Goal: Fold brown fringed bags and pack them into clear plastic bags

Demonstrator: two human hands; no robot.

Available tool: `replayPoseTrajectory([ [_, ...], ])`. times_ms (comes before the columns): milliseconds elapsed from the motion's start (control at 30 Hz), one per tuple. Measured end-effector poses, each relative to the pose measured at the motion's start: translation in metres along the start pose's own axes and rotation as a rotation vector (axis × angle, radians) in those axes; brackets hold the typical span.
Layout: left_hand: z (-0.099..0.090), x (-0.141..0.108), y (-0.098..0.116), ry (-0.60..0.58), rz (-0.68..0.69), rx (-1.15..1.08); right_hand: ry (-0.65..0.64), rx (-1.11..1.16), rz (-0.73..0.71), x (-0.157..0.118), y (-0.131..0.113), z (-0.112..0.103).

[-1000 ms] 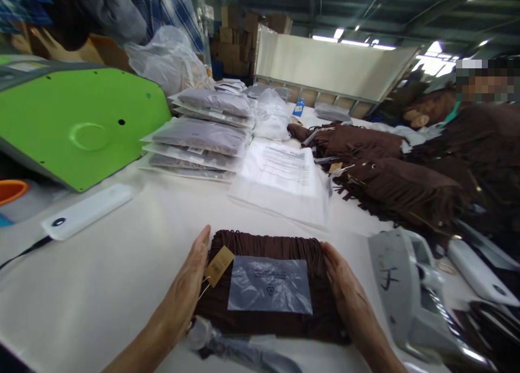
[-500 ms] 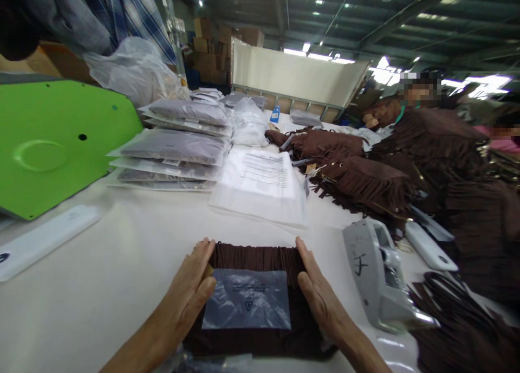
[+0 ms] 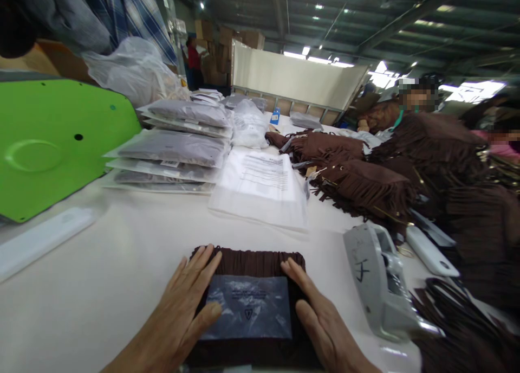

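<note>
A dark brown fringed item (image 3: 255,262) lies flat at the near edge of the white table. On top of it rests a clear plastic packet (image 3: 248,308) with small dark print and a triangle mark. My left hand (image 3: 189,302) lies spread on the item's left side, its thumb at the packet's left edge. Over the right side, my right hand (image 3: 314,313) rests with its fingertips on the fringe and its thumb beside the packet. Neither hand is closed around anything.
Stacked bagged garments (image 3: 174,145) and a printed sheet in plastic (image 3: 264,183) lie ahead. Left are a green board (image 3: 60,140) and white bar (image 3: 49,243). A grey metal device (image 3: 377,281) and brown fringed bags (image 3: 361,183) are right; a person (image 3: 418,102) is beyond.
Both hands have moved from the item's sides inward onto its top, and the left fingers have spread. A person in red has come into view far back on the left.
</note>
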State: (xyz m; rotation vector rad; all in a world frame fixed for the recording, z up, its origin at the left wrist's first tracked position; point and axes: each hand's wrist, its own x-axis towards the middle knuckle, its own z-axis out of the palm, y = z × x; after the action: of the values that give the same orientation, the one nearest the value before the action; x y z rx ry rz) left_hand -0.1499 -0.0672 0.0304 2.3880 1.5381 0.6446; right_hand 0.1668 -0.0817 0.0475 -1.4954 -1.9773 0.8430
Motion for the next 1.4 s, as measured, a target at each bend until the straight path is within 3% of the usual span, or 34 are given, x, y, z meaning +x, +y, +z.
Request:
replayPoseTrajectory([
  [100,-0.004,0.010,-0.005,0.026,0.006,-0.010,0.175,-0.101,-0.101,0.016,-0.005,-0.016],
  [167,-0.007,0.018,-0.007,0.034,0.005,-0.019,0.200,-0.254,-0.215,0.030,-0.007,-0.025],
  [367,-0.016,0.033,0.000,0.050,-0.005,-0.040,-0.074,-0.679,-0.329,0.055,-0.011,-0.024],
  [467,-0.018,0.034,0.003,0.037,-0.013,-0.047,-0.128,-0.773,-0.377,0.058,-0.011,-0.020],
  [633,-0.017,0.035,0.002,0.046,-0.007,-0.068,-0.121,-0.767,-0.375,0.058,-0.003,-0.020],
  [833,-0.022,0.046,-0.005,0.063,-0.023,-0.112,-0.103,-0.561,-0.345,0.046,-0.005,-0.020],
  [1067,-0.044,0.105,-0.008,0.002,-0.023,-0.205,-0.045,-0.454,-0.448,0.037,0.013,-0.015],
  [1133,-0.038,0.127,-0.013,-0.033,0.026,-0.170,-0.034,-0.461,-0.528,0.040,0.014,-0.020],
  [1233,-0.013,0.157,-0.023,-0.121,0.167,0.048,0.052,-0.500,-0.580,0.053,0.005,-0.031],
  [1333,0.014,0.177,-0.025,-0.204,0.299,0.281,0.162,-0.551,-0.527,0.083,-0.006,-0.031],
  [1400,0.028,0.186,-0.022,-0.213,0.325,0.354,0.163,-0.606,-0.456,0.111,-0.010,-0.022],
])
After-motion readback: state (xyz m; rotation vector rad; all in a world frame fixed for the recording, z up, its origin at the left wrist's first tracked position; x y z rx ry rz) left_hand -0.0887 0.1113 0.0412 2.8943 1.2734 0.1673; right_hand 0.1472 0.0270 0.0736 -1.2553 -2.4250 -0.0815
